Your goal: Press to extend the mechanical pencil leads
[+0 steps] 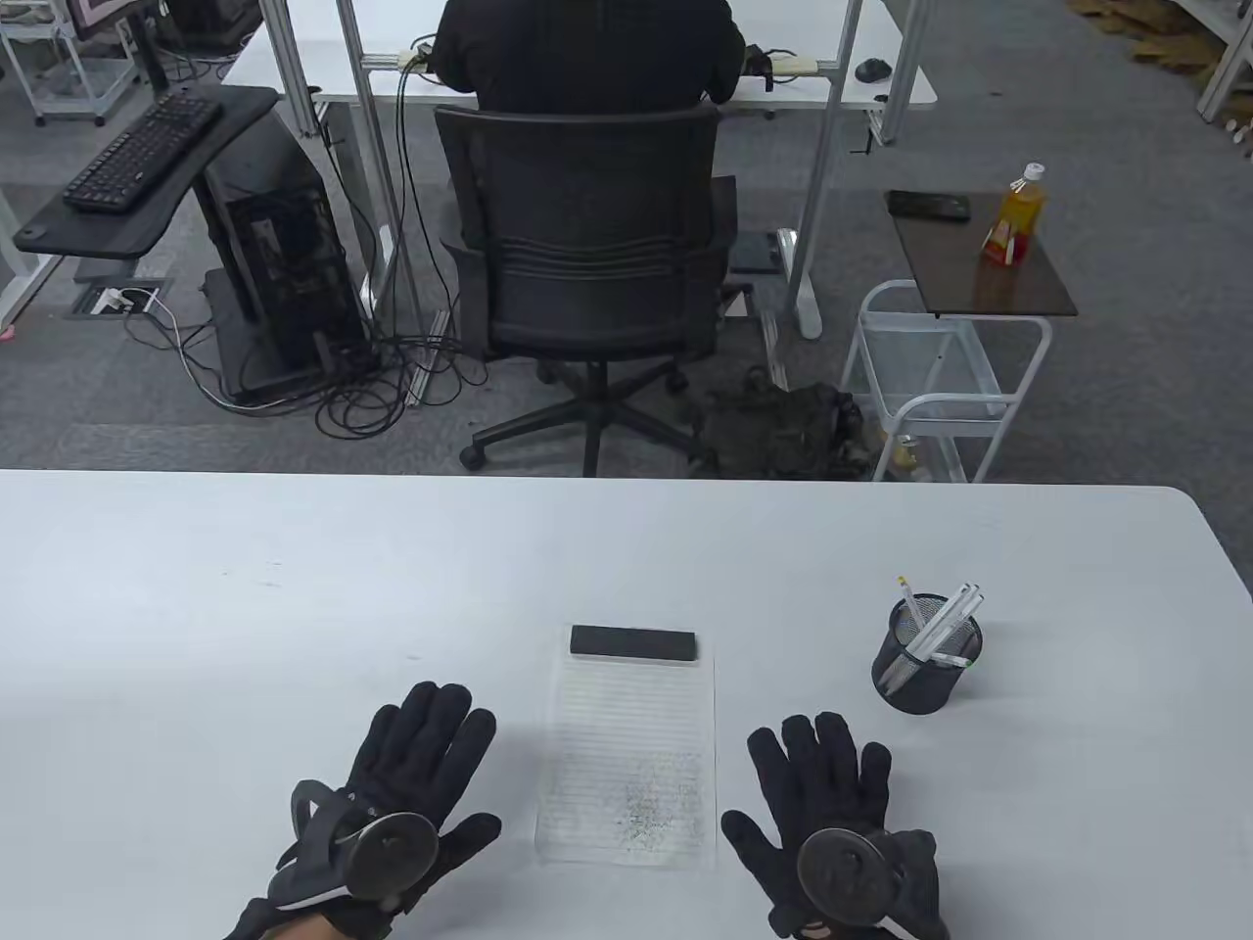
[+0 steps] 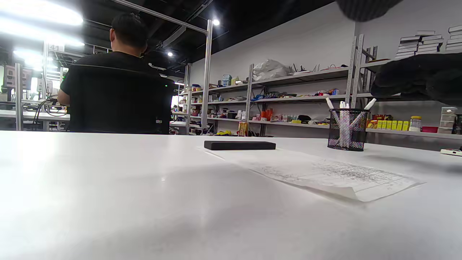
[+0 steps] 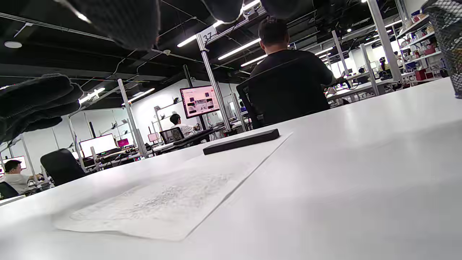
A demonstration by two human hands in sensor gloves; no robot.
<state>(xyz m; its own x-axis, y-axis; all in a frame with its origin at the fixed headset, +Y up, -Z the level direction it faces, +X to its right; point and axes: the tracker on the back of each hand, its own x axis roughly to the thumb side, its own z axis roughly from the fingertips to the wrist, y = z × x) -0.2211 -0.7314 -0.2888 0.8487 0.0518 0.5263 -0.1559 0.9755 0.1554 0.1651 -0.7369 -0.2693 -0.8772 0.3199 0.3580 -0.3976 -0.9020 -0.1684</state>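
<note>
Several white mechanical pencils [image 1: 942, 617] stand in a black mesh cup [image 1: 925, 656] at the right of the white table; the cup also shows in the left wrist view [image 2: 347, 129] and at the right edge of the right wrist view [image 3: 449, 39]. My left hand [image 1: 416, 764] lies flat and open on the table, left of a lined sheet of paper [image 1: 626, 759]. My right hand [image 1: 827, 783] lies flat and open right of the sheet, below the cup. Both hands hold nothing.
A black bar [image 1: 634, 642] weighs down the top of the sheet, which carries grey pencil scribbles. Beyond the table's far edge [image 1: 587, 478] a person sits in an office chair [image 1: 587, 255]. A white wire cart [image 1: 940, 382] stands at the right.
</note>
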